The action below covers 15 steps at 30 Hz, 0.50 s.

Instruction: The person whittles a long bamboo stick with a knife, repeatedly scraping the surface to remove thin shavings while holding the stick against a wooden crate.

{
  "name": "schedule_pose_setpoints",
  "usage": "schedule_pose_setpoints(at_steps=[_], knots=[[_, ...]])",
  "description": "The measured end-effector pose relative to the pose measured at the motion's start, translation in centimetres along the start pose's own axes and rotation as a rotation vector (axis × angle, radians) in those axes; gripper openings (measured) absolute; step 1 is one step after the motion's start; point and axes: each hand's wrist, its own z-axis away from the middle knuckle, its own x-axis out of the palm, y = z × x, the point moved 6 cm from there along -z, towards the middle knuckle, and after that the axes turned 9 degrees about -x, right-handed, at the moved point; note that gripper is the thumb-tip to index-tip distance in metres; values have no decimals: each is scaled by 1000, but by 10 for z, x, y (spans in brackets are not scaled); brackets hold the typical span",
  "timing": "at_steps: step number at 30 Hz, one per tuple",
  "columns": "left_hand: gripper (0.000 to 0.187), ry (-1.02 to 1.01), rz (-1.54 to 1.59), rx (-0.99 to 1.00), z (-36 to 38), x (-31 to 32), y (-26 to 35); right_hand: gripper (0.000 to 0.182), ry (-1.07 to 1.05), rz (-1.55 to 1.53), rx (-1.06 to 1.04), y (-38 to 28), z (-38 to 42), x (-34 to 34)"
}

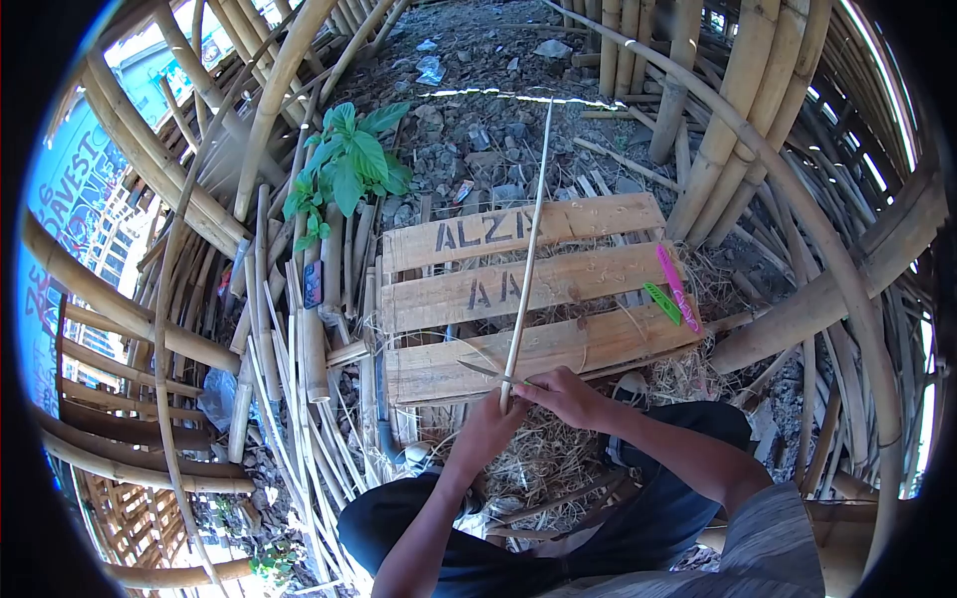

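Left hand (pixel 485 424) is gripping the base of a thin bamboo strip (pixel 528 239), fingers wrapped tight, strip pointing toward 12 o'clock over the wooden pallet (pixel 598 344). Right hand (pixel 566 394) is pinching a small knife (pixel 493 373), blade sticking out at 9 o'clock.

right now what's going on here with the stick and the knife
A person sits over a wooden pallet among stacked bamboo poles. The left hand grips the lower end of a long thin bamboo strip, which stands nearly upright. The right hand holds a small blade against the strip near its base. Pink and green markers lie on the pallet.
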Motion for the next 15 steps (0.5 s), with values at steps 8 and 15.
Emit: schedule_pose_setpoints(at_steps=[8,15], knots=[[32,29,-15,56,2,-1,-1,50,-87,-267,230,20,2,10],[28,112,-67,103,2,-3,-6,47,-141,-222,244,28,0,9]])
